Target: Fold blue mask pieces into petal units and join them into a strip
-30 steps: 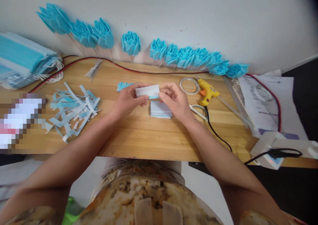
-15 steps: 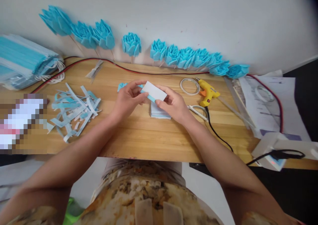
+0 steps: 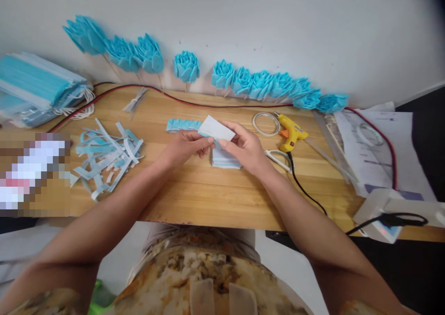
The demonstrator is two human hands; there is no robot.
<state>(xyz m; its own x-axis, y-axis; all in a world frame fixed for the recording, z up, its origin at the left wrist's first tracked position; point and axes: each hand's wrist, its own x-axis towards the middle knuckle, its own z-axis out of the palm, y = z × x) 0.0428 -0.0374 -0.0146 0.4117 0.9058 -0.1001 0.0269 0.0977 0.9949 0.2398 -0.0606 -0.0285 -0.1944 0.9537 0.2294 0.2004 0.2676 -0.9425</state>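
Observation:
Both hands meet over the middle of the wooden table. My left hand and my right hand pinch a small white-and-blue rectangle of mask fabric between their fingertips, tilted with its white side up. Right under it lies a small stack of cut fabric pieces. A folded, pleated blue strip rests on the table just beyond my left hand.
Blue fabric flowers line the wall. Cut scraps lie at left, a pack of blue masks at far left. A tape roll, yellow glue gun, scissors, papers and a power strip sit at right.
The fabric piece went from level to tilted, and my left hand slid lower along it, uncovering the pleated blue strip behind. The view shifted slightly.

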